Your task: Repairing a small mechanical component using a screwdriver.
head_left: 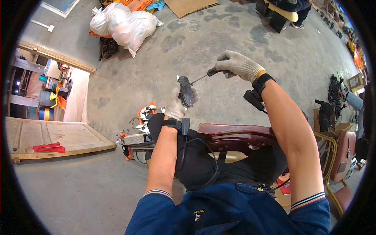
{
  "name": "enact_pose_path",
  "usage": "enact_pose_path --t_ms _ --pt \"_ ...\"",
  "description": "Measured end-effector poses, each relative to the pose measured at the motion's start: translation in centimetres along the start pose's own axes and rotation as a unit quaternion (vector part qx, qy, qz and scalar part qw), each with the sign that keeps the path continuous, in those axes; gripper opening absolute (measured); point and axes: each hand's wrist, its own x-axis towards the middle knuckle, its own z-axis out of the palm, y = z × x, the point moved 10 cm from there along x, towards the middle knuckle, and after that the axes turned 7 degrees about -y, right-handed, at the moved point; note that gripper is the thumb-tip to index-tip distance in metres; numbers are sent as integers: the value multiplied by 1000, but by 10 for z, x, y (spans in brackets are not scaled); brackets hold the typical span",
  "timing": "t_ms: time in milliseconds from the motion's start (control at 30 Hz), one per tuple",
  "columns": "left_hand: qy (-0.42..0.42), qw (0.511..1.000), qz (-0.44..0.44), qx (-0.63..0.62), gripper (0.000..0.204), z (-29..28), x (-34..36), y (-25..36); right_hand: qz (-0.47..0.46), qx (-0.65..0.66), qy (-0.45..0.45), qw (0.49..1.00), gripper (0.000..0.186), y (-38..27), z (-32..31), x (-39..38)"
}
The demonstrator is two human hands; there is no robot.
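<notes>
The dark elongated part [185, 92] sits in my left hand [175, 105], which grasps it, long axis eleven to five o'clock. Farther off, toward two o'clock, my right hand [242, 66] grips a screwdriver [212, 71] pointing back at its side.

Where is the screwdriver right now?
The screwdriver is in the head view's upper middle, just right of centre, in the right hand, its shaft slanting down-left to the dark oblong object in the left hand.

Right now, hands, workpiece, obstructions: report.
Left hand gripping dark device. Right hand holding screwdriver, tip at device's edge, exact contact unclear. Nothing seen blocking the screwdriver.
</notes>
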Motion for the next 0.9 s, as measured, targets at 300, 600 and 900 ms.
enact_pose_path --t_ms 300,600,900 --pt "-3 1000 9 -7 51 3 -3 1 48 -7 -45 998 34 11 1 2" --pt "-2 1000 4 -9 51 -2 0 0 71 -38 -6 997 35 5 -1 -7" --pt "-17 1000 7 0 53 0 0 -1 -10 -31 11 999 33 1 -4 1"
